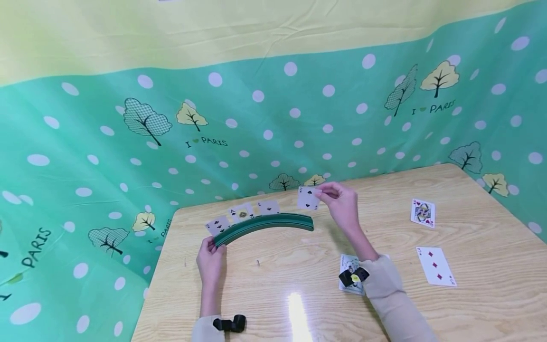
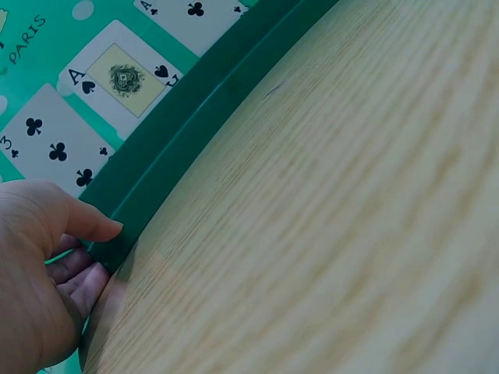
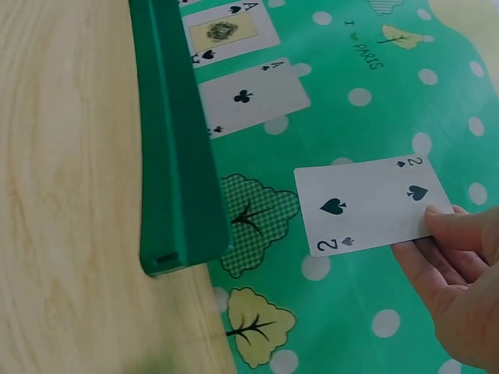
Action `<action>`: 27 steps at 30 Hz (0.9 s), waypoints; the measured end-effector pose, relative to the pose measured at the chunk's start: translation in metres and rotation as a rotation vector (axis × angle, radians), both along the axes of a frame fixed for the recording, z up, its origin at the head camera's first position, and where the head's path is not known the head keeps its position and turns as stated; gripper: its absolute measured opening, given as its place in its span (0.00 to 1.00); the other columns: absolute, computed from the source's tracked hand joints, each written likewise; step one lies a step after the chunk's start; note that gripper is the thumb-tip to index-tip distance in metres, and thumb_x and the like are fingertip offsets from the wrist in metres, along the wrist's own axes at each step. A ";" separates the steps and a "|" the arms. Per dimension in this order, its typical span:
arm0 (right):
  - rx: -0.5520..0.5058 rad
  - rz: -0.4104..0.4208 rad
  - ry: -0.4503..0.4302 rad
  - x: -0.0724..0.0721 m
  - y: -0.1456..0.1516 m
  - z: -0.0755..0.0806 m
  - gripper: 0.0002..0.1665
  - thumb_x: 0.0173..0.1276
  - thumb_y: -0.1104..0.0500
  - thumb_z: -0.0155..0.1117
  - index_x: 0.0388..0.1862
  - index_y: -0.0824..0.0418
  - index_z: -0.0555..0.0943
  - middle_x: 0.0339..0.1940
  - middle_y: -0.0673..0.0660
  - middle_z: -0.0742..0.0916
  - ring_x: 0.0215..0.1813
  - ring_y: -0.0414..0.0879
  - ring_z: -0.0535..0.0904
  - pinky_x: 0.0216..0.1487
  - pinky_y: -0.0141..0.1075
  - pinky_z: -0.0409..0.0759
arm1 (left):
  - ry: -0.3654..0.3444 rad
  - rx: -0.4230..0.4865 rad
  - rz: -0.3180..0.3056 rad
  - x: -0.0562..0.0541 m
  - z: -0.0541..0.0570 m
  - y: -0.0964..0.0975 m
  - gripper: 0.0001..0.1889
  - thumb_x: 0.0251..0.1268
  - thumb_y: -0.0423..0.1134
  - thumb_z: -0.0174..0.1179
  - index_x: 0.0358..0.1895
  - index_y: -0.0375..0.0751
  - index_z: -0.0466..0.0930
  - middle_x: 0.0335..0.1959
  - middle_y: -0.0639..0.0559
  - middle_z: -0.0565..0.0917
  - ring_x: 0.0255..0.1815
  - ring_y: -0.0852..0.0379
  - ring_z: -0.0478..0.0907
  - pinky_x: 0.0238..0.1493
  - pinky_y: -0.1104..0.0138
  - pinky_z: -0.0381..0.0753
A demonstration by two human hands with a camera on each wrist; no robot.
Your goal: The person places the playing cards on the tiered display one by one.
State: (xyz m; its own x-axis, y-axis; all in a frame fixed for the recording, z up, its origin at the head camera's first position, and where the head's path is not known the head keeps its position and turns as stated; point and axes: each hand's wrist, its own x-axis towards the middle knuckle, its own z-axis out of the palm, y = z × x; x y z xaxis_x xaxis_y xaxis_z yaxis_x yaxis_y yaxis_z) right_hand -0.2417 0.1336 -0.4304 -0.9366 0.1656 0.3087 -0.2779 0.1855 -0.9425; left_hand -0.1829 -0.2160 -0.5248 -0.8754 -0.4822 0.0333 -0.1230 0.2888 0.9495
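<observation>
In the head view, the left hand [image 1: 210, 261] is clamped on the near end of a curved green card holder [image 1: 265, 221], which runs off toward the right hand [image 1: 342, 205]. That right hand is pinching a two of spades [image 1: 306, 198] just beyond the holder's other end. On the table [image 1: 278, 275], a face card [image 1: 422, 212] and a three of diamonds [image 1: 436, 267] lie off to the right of the right hand, and another card [image 1: 348, 263] is partly hidden by the sleeve [image 1: 397, 304] below it. Left wrist view: the thumb's against the holder, with a three of clubs [image 2: 56, 144] right beside that hand, then an ace of spades [image 2: 121, 78] and an ace of clubs [image 2: 193, 17] farther along. Right wrist view: thumb's on one end of the two of spades, and the card's clear of the holder.
</observation>
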 end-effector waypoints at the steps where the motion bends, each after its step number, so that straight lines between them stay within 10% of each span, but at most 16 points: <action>1: -0.003 0.002 -0.003 0.000 -0.001 -0.001 0.10 0.65 0.70 0.73 0.45 0.70 0.86 0.42 0.66 0.90 0.42 0.49 0.87 0.44 0.27 0.87 | -0.001 -0.003 0.000 0.000 0.000 0.000 0.22 0.69 0.25 0.59 0.65 0.23 0.72 0.59 0.27 0.78 0.63 0.36 0.77 0.48 0.84 0.75; 27: 0.049 0.042 -0.034 -0.005 -0.018 -0.025 0.07 0.65 0.70 0.73 0.42 0.70 0.86 0.40 0.65 0.90 0.44 0.57 0.87 0.44 0.24 0.84 | -0.008 0.005 -0.003 0.000 0.001 0.000 0.22 0.70 0.25 0.58 0.65 0.23 0.72 0.60 0.26 0.78 0.63 0.36 0.77 0.49 0.83 0.76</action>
State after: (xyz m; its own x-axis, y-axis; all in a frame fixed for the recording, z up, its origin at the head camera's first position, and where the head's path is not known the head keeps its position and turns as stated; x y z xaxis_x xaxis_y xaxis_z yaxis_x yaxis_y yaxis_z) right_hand -0.2467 0.1159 -0.4553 -0.9524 0.1114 0.2838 -0.2548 0.2203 -0.9416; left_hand -0.1825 -0.2164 -0.5240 -0.8769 -0.4801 0.0243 -0.1295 0.2847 0.9498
